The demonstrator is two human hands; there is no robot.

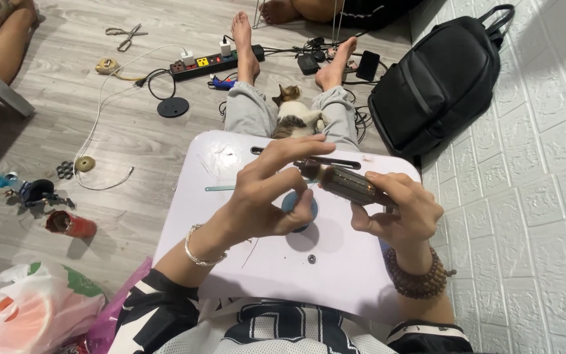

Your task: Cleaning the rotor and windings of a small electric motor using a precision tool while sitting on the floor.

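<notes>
A: What is held in the right hand (397, 213)?

B: A brown cylindrical motor part with copper-coloured windings (348, 185) is gripped by the right hand's fingers (388, 190), which are closed around its right end. It is kept tilted above the white lap bench (257, 262), well off its surface.

A: And the left hand (266, 200)?

B: Its fingers (296, 149) are bent and pinched at the left end of the motor part, where a dark shaft is seen. A small blue round object (299, 208) is pressed under the thumb, though whether it is truly held cannot be told.

A: What is worn on the wrists?

B: A silver bracelet (198, 248) is seen on the left wrist, a string of brown beads (417, 278) on the right.

A: What is found about the bench?

B: A cat (293, 115) is lying between the outstretched legs. A black backpack (443, 82) is leaned against the white wall, and a power strip (214, 62) and scissors (124, 34) are laid on the wooden floor.
</notes>
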